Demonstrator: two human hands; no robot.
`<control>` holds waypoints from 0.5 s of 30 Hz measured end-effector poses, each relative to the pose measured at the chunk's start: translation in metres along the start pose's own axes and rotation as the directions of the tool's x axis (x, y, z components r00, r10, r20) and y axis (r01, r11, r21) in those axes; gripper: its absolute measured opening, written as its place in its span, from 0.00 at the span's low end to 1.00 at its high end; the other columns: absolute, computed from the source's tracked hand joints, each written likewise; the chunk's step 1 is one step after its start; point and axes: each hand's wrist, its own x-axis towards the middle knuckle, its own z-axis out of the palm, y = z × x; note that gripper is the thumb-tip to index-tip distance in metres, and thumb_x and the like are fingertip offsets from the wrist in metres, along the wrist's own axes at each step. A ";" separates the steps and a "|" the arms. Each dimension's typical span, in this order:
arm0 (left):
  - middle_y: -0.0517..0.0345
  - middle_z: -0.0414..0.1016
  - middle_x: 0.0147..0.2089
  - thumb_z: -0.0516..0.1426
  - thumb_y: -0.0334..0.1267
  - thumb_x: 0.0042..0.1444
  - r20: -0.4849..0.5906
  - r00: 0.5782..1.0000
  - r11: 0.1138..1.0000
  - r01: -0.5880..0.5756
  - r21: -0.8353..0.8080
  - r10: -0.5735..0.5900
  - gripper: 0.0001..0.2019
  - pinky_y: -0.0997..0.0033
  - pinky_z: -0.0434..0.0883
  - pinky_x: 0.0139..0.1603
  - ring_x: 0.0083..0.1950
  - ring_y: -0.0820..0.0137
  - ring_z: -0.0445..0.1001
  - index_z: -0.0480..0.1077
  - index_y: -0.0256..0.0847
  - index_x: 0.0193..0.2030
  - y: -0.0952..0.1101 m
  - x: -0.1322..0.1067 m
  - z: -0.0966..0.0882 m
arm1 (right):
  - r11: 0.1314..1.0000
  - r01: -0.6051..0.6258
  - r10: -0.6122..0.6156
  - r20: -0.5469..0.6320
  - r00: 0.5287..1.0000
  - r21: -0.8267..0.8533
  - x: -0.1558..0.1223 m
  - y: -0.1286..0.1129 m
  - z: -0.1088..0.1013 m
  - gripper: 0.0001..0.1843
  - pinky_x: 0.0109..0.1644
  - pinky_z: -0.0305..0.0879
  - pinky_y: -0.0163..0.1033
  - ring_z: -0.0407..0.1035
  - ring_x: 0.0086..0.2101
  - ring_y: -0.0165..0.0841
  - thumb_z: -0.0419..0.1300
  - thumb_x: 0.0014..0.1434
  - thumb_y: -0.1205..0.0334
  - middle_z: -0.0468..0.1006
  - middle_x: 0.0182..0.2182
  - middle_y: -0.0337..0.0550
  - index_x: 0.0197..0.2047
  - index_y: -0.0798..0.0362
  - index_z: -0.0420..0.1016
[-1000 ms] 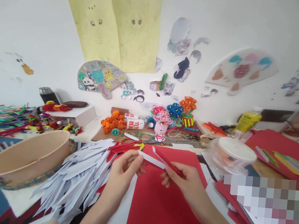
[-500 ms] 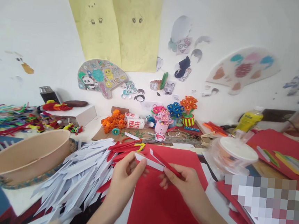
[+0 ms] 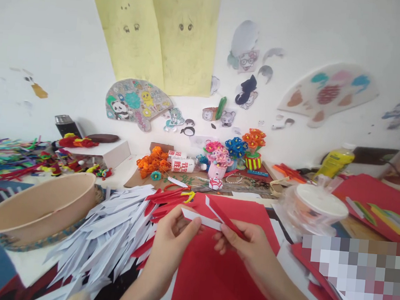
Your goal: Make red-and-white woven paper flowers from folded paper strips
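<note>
My left hand (image 3: 175,232) pinches a paper strip (image 3: 203,219), white on the side that faces me, between thumb and fingers. The strip's right end meets my right hand (image 3: 239,237), whose thumb and fingers are closed on a folded red paper strip (image 3: 224,216) with a white inner face. The two strips form a narrow V; whether they are one piece I cannot tell. Both hands hover over a large red paper sheet (image 3: 224,278). A heap of folded white paper pieces (image 3: 108,235) lies left of my left hand, with red folded pieces (image 3: 160,205) beside it.
A beige bowl (image 3: 37,201) stands at the left. Behind the hands are a lying bottle (image 3: 184,165), orange beaded flowers (image 3: 153,160) and small flower pots (image 3: 217,170). A lidded white cup (image 3: 321,202) and a yellow bottle (image 3: 335,162) stand at the right.
The whole view has shifted slightly, so everything sits a little further right. Both hands keep the same grip on the strips.
</note>
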 end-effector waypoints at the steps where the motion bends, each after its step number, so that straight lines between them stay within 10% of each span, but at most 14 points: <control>1: 0.58 0.75 0.28 0.64 0.41 0.47 -0.008 1.000 1.000 0.003 0.003 -0.003 0.10 0.71 0.73 0.37 0.32 0.69 0.74 0.70 0.38 0.29 0.000 0.000 0.001 | 1.000 -0.007 0.007 0.009 1.000 0.008 0.000 0.000 0.000 0.20 0.33 0.69 0.36 0.73 0.26 0.32 0.63 0.55 0.47 0.80 0.26 0.47 0.30 0.58 0.79; 15: 0.65 0.67 0.21 0.57 0.43 0.52 0.100 0.995 0.954 -0.060 0.295 0.031 0.13 0.74 0.66 0.27 0.25 0.72 0.69 0.57 0.42 0.26 -0.003 0.009 -0.010 | 0.955 0.035 0.000 0.117 0.993 -0.294 0.006 0.006 -0.010 0.26 0.22 0.54 0.31 0.57 0.17 0.24 0.53 0.61 0.40 0.62 0.19 0.32 0.38 0.57 0.73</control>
